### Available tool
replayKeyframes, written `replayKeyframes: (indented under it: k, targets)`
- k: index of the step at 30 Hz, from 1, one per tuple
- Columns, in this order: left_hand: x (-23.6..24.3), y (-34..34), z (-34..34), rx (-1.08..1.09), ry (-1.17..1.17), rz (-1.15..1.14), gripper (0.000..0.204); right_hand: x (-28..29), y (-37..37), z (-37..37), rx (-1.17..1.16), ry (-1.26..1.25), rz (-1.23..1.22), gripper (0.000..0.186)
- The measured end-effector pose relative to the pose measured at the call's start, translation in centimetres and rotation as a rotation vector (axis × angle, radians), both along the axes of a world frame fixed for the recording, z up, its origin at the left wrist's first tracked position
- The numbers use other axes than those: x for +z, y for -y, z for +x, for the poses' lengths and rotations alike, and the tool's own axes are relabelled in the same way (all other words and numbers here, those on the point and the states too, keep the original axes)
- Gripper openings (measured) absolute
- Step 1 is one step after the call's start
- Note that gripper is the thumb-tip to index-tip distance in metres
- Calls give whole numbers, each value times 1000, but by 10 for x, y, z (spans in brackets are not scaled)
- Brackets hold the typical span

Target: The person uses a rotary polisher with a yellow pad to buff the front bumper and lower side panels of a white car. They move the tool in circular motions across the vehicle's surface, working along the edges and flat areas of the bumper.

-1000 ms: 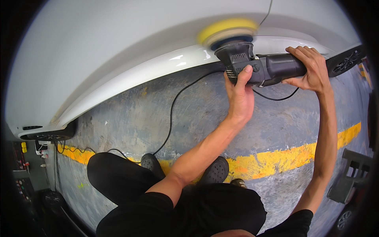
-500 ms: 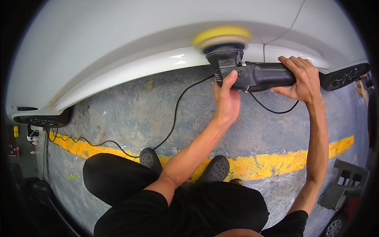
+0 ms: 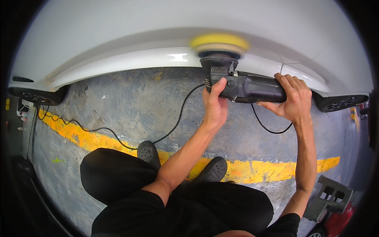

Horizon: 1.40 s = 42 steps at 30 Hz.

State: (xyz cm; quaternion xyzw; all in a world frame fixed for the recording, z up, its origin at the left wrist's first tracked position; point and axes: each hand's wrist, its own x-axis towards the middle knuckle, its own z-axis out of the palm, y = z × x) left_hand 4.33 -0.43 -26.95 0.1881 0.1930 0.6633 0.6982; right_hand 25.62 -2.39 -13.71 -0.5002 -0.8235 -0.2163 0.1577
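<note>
A black car polisher [image 3: 252, 87] lies sideways in front of the white car [image 3: 130, 59]. Its yellow foam pad [image 3: 219, 40] is blurred by spin and meets the lower door panel, just above the sill. My left hand [image 3: 216, 106] grips the polisher's head from below, thumb laid up its side. Around the rear end of the body, my right hand [image 3: 294, 96] is closed with fingers over the top and thumb underneath. The black power cord [image 3: 183, 104] loops down to the floor; part of it passes behind the tool.
The car's wheels [image 3: 342, 102] show at both sides. The cord runs left past my grey clogs [image 3: 148, 153], close to my foot. A yellow line [image 3: 264, 170] crosses the worn grey floor. A grey plastic stool-like object [image 3: 329, 197] stands lower right, by a red car [image 3: 340, 217].
The polisher has slid left along the car, farther from the panel seam, with both hands still on it. My view has tilted slightly, and the pad is still spinning.
</note>
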Motion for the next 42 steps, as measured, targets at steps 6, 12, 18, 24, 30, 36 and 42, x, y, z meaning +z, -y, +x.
replayKeyframes:
  k: [6,12,18,24,30,36,42]
  targets:
    - [1,-2,-33,54,26,-10,39,3,0,-40,0,3,-25,84]
    - [2,-1,-66,103,16,-21,40,13,1,-80,-28,12,-90,78]
    - [8,-1,-96,152,9,-38,45,17,-1,-117,-18,27,-106,77]
    - [8,-2,-121,191,10,-54,46,23,-4,-146,0,45,-125,76]
    - [6,-6,-145,253,19,-94,48,25,-10,-176,51,41,-64,78]
    - [16,-9,-176,357,41,-131,47,21,-16,-202,52,-1,-103,73]
    - [28,-12,-199,406,-29,-69,51,11,-25,-219,99,-36,-109,71]
